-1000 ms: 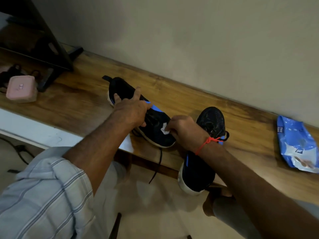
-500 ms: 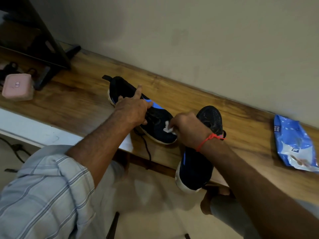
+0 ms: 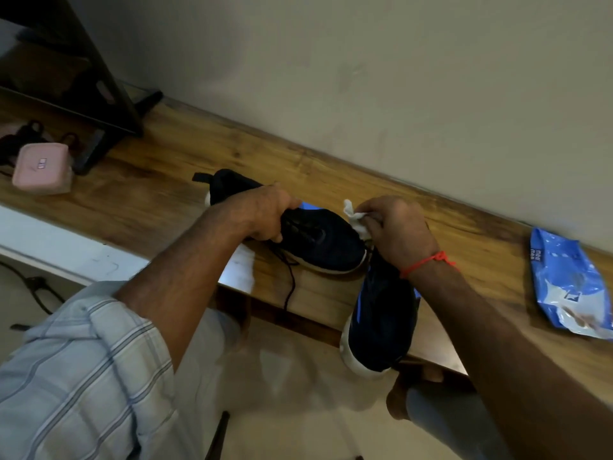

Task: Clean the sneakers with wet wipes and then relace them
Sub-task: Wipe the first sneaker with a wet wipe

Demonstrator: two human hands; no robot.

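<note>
Sneaker (image 3: 318, 240) on the wooden shelf (image 3: 159, 180) is gripped round its middle by the left hand (image 3: 265, 215), now fully wrapped, no finger extended. Wet wipe (image 3: 356, 220), pinched in the right hand (image 3: 394, 234), has been lifted off the toe, so this wiping pass is judged finished. Second sneaker (image 3: 381, 320) overhangs the shelf edge.

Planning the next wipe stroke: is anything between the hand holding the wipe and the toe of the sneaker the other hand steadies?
Nothing visible. The right hand pinches the wipe right at the toe of the sneaker gripped by the left hand.
</note>
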